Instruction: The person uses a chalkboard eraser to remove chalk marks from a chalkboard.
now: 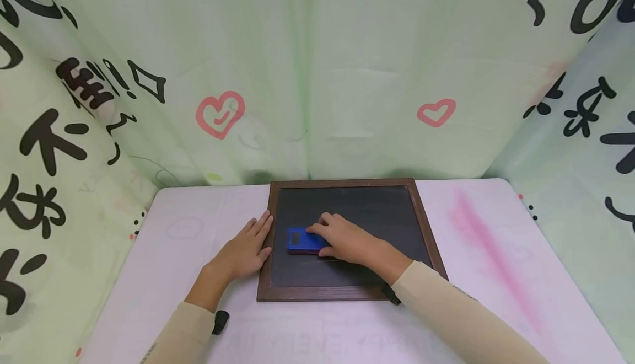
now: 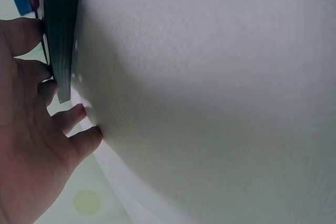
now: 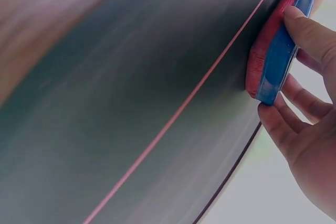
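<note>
A blackboard (image 1: 347, 209) with a brown wooden frame lies on the table. My right hand (image 1: 347, 240) grips a blue board eraser (image 1: 300, 241) by its sides, over the left half of the board. In the right wrist view, the eraser's red felt side (image 3: 265, 45) faces the board, and thumb and fingers are bent round the blue body. My left hand (image 1: 243, 251) rests at the board's left edge, fingers stretched out and touching the wooden frame. In the left wrist view, its fingers spread beside the frame (image 2: 60, 35).
A white cloth (image 1: 198, 226) with a pink streak on the right covers the table. Pale green curtains (image 1: 362, 77) with black lettering and red hearts hang behind and at both sides. The right wrist view shows a thin pink line (image 3: 181, 109) across the board.
</note>
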`<state>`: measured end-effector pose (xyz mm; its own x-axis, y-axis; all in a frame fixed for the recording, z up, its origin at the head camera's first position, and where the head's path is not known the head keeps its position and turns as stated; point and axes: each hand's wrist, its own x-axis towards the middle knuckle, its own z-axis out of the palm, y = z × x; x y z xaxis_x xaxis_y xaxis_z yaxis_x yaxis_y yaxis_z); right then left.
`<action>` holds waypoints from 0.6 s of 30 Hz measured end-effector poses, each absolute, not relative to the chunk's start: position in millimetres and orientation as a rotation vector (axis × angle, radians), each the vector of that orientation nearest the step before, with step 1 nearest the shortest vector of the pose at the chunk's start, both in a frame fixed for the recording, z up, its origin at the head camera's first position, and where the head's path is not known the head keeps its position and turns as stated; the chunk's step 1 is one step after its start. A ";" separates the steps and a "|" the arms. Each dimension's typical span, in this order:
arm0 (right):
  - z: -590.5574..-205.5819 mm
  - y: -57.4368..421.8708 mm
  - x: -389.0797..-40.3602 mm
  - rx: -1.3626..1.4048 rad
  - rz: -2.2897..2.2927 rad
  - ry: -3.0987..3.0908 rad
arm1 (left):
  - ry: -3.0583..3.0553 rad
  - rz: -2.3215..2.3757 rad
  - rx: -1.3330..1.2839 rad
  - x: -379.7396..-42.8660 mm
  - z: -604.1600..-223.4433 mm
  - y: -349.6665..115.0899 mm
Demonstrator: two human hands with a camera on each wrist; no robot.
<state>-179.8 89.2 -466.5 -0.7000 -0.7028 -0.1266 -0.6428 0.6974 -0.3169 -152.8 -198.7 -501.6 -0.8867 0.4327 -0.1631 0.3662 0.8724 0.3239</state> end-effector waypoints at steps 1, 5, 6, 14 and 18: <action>-466.7 93.6 -179.4 -1.064 -0.366 2.671 | 2.813 0.417 0.609 -152.9 -501.4 -198.7; -466.9 111.1 -179.3 -1.023 -0.384 2.680 | 2.812 0.417 0.604 -153.7 -500.4 -198.5; -466.7 115.2 -179.5 -1.016 -0.387 2.684 | 2.810 0.415 0.598 -154.2 -500.1 -198.6; -465.0 148.6 -176.3 -0.956 -0.398 2.716 | 2.797 0.416 0.581 -155.6 -502.0 -198.9; -466.6 169.9 -174.2 -0.921 -0.429 2.737 | 2.797 0.425 0.584 -154.0 -501.4 -197.8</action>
<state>-174.2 169.9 -466.6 -0.7788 -0.6167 -0.1150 -0.5520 0.7608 -0.3414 -154.0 -197.8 -501.4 -0.8879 0.4218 -0.1838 0.3481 0.8770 0.3311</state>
